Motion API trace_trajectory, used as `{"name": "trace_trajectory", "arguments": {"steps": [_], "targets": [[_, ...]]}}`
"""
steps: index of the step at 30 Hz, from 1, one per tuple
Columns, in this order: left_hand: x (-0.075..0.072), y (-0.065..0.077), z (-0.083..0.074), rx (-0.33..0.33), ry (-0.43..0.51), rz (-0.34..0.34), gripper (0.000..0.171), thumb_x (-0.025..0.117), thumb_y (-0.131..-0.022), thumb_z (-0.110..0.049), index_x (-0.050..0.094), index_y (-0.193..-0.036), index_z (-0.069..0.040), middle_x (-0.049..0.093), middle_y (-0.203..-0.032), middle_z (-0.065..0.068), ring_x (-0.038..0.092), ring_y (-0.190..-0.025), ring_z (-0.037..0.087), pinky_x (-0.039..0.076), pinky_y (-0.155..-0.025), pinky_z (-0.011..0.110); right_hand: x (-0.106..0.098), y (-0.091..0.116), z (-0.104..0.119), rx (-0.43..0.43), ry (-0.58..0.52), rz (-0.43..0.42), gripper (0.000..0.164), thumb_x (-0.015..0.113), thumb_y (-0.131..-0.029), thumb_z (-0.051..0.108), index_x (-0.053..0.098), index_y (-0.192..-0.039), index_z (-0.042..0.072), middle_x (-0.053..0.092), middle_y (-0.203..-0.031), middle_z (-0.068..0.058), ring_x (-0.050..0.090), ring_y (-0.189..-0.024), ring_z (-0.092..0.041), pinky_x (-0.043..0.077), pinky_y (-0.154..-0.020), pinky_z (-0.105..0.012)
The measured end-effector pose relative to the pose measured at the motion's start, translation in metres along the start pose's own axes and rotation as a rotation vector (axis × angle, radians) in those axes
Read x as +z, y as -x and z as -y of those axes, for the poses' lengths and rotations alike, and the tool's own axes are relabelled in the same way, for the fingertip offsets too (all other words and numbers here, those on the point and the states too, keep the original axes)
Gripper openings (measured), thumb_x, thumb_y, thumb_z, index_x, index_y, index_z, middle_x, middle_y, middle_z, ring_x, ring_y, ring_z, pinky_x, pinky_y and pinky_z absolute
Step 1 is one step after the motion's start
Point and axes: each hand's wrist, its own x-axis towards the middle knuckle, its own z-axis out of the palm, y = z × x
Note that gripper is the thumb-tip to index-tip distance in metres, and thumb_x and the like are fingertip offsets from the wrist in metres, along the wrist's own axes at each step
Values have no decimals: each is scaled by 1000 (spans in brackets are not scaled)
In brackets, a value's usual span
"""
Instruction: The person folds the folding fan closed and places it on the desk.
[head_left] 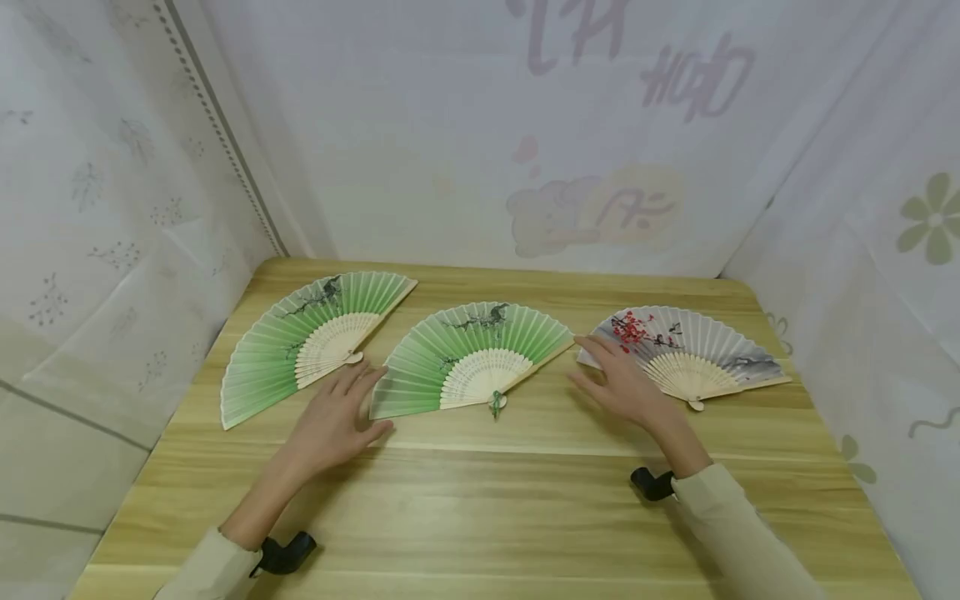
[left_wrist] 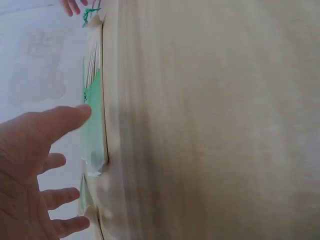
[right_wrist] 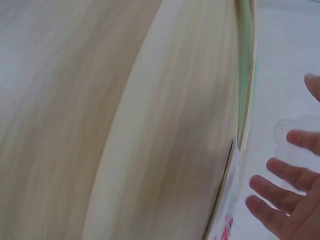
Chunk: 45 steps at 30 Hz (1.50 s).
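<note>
Three folding fans lie spread on the wooden table. The left green fan (head_left: 262, 358) has a dark branch print, and so does the middle green fan (head_left: 420, 358), which carries a green tassel (head_left: 495, 403) at its pivot. A grey-white fan (head_left: 712, 337) with red blossoms lies at the right. My left hand (head_left: 330, 425) is spread between the two green fans, fingertips near the middle fan's left corner. My right hand (head_left: 622, 383) overlaps the left part of the grey-white fan in the head view, fingertips by the middle fan's right end. In both wrist views the fingers are apart and hold nothing.
Pale printed cloth (head_left: 420, 150) hangs behind the table (head_left: 465, 517) and along both sides. A black wrist mount (head_left: 288, 554) sits at the left cuff and another black mount (head_left: 651, 483) at the right cuff.
</note>
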Motion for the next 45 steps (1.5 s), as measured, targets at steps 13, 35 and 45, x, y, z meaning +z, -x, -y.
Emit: {"name": "trace_trajectory", "arguments": {"steps": [13,35,45], "targets": [[-3,16,0,-209,163,-34,77,89,-81,-21,51,-144,0,56,-126,22,53,-112,45,47,-91,61,26,-16,19,409,-830,0,45,62,-104,22,52,-134,-12,63,-118,-32,69,-100,-38,58,-84,-42],[-3,11,14,-315,318,46,39,88,-82,-26,69,-108,-4,63,-82,-3,57,-69,14,48,-64,34,51,-23,39,628,-1325,37,33,58,-105,6,52,-126,-18,68,-107,-26,71,-96,-29,55,-91,-38],[-2,12,19,-291,347,37,32,89,-82,-23,71,-103,-7,63,-81,-4,57,-69,13,47,-63,32,58,-28,46,656,-1350,9,31,60,-103,3,55,-125,-19,70,-106,-25,72,-95,-29,55,-90,-38]]}}
